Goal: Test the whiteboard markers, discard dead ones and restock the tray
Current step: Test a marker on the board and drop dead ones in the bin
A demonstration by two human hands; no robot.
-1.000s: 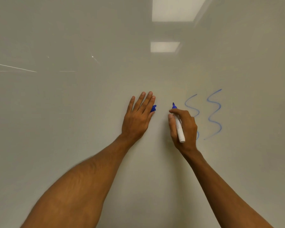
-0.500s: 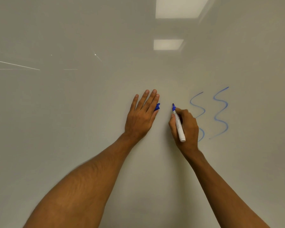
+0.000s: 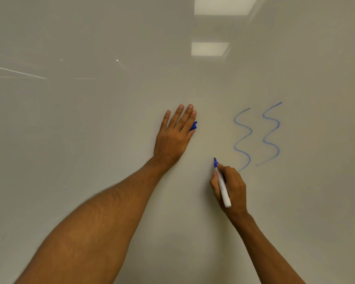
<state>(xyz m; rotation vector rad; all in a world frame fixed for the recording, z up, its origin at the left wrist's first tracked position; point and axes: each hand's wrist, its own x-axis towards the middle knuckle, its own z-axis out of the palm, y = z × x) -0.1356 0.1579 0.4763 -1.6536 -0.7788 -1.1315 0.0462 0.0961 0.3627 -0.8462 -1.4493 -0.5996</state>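
**A:** We're right up against the whiteboard (image 3: 90, 140), both arms stretched out to it. Talk me through the left hand (image 3: 172, 138).

**B:** It lies flat on the board with its four fingers straight and close together, pointing up. A blue cap (image 3: 193, 126) pokes out from under the index-finger side. The thumb is hidden, so I can't tell how that cap is held.

**A:** And the right hand (image 3: 234, 191)?

**B:** It sits lower and to the right, fingers curled round a whiteboard marker (image 3: 222, 187) in a writing grip. The barrel is white and the nib end blue. The nib points up and left at the board, while the butt end sticks out past the back of the hand. Whether the nib actually touches the surface, I can't say.

**A:** There's ink on the board as well.

**B:** Two blue squiggles run top to bottom. The left squiggle (image 3: 243, 140) ends just beside the right hand's knuckles, and the right squiggle (image 3: 271, 134) stands beside it, apart. Higher up, ceiling-light reflections (image 3: 210, 49) shine in the glossy surface.
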